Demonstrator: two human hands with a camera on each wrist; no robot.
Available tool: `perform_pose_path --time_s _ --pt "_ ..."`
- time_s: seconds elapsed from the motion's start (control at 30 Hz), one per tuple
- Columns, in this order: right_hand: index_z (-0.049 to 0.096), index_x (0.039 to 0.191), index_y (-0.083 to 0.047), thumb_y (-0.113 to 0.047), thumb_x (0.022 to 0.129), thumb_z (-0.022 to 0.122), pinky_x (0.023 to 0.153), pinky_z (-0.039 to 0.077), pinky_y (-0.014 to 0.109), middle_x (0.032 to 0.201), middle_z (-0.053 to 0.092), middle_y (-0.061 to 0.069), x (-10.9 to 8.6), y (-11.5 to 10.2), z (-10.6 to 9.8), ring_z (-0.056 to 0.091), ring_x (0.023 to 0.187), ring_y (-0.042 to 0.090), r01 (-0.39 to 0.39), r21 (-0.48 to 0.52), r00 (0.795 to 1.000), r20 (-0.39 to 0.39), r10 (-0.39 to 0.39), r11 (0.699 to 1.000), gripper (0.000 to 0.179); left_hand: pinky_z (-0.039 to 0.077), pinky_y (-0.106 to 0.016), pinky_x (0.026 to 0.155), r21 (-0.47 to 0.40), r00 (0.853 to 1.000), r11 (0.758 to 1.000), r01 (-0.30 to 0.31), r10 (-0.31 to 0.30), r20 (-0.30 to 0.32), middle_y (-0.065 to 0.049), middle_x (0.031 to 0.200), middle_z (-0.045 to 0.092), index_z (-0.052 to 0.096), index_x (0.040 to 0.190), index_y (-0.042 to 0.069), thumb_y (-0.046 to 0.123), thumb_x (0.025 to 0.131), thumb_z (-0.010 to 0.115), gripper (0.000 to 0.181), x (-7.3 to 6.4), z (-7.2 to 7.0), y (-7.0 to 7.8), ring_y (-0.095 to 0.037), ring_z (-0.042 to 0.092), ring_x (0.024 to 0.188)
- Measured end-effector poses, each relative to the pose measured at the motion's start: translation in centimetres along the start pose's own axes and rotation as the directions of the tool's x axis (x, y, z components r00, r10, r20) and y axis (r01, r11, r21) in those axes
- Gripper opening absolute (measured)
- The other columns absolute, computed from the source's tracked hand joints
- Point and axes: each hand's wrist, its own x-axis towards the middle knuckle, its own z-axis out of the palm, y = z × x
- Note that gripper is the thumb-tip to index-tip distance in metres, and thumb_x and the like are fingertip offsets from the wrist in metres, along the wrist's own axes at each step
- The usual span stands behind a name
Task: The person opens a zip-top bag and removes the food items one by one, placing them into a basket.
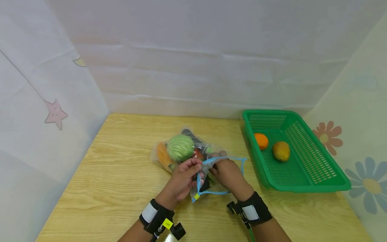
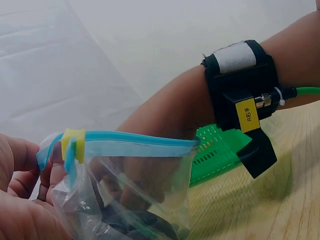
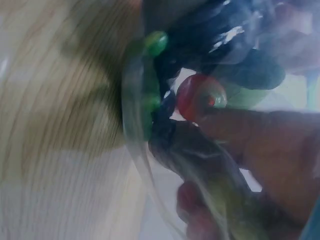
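A clear zip bag [image 1: 219,193] with a blue-edged mouth and a yellow slider [image 2: 73,145] lies on the table. Inside it are a green cabbage [image 1: 180,148], something orange and long [image 1: 163,155], dark purple pieces and a red round piece [image 3: 201,97]. My left hand [image 1: 183,178] pinches the bag's rim near the slider. My right hand [image 1: 229,175] reaches through the mouth into the bag. One of its fingers [image 3: 235,125] lies against the red round piece in the right wrist view. Plastic and blur hide whether that hand grips anything.
To the right stands a green basket [image 1: 305,187] holding an orange [image 1: 261,141] and a yellow-brown round fruit [image 1: 281,151]. The wooden table [image 1: 99,188] meets white cloth walls at the back and sides.
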Motion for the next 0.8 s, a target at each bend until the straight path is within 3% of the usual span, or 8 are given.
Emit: perform_pose_path --time_s 0.17,0.3,0.4,0.53,0.67,0.8 --pt "0.061 0.101 -0.006 -0.007 0.086 0.075 0.061 0.050 0.039 0.085 0.059 0.010 -1.0 -0.3 -1.7 0.060 0.071 0.025 0.024 -0.087 0.998 0.051 -0.020 0.996 0.021 0.056 -0.023 0.063 -0.009 0.999 1.000 0.018 -0.018 -0.030 -0.004 0.090 0.056 0.056 0.109 0.006 0.009 0.102 0.054 0.008 0.0 0.1 0.0 -0.011 0.058 0.075" --pt "0.064 0.119 -0.005 -0.004 0.086 0.072 0.056 0.049 0.032 0.110 0.063 0.015 -3.0 -0.7 -4.6 0.058 0.066 0.019 0.129 -0.097 0.987 0.111 -0.118 0.987 0.034 0.057 -0.023 0.063 -0.014 0.999 0.999 0.037 -0.037 -0.037 -0.005 0.089 0.056 0.055 0.109 0.004 0.007 0.103 0.051 0.007 0.2 0.2 0.0 -0.012 0.058 0.074" --pt "0.066 0.121 -0.010 -0.002 0.086 0.067 0.052 0.042 0.024 0.119 0.062 0.009 -4.6 -0.7 -6.8 0.050 0.060 0.009 0.216 -0.058 0.968 0.141 -0.207 0.975 0.036 0.057 -0.023 0.064 -0.018 0.999 0.999 0.037 -0.038 -0.034 -0.005 0.089 0.056 0.054 0.109 0.004 0.006 0.103 0.051 0.007 0.2 0.1 -0.1 -0.012 0.058 0.074" --pt "0.065 0.117 -0.014 -0.003 0.086 0.064 0.055 0.039 0.020 0.115 0.058 0.001 -6.7 0.1 -9.3 0.044 0.062 0.002 0.231 0.036 0.959 0.162 -0.234 0.972 0.033 0.057 -0.023 0.063 -0.028 0.999 0.999 0.037 -0.037 -0.028 -0.005 0.088 0.056 0.054 0.110 0.004 0.006 0.103 0.051 0.007 0.1 0.0 -0.2 -0.012 0.058 0.073" --pt "0.062 0.117 -0.019 -0.002 0.086 0.065 0.059 0.039 0.020 0.117 0.056 -0.004 -8.2 1.5 -11.1 0.047 0.071 0.002 0.232 0.119 0.959 0.138 -0.248 0.965 0.035 0.057 -0.023 0.063 -0.035 0.999 0.999 0.035 -0.036 -0.025 -0.005 0.088 0.056 0.054 0.110 0.005 0.006 0.103 0.051 0.007 0.0 0.1 -0.1 -0.012 0.058 0.073" --pt "0.059 0.122 -0.019 0.006 0.082 0.069 0.063 0.040 0.018 0.122 0.057 -0.003 -9.6 3.7 -12.5 0.051 0.080 0.003 0.308 0.176 0.948 0.030 -0.318 0.935 0.048 0.056 -0.023 0.063 -0.036 0.998 0.998 0.042 -0.043 -0.036 -0.005 0.088 0.056 0.055 0.108 0.006 0.005 0.103 0.050 0.007 0.0 0.1 0.0 -0.012 0.057 0.072"
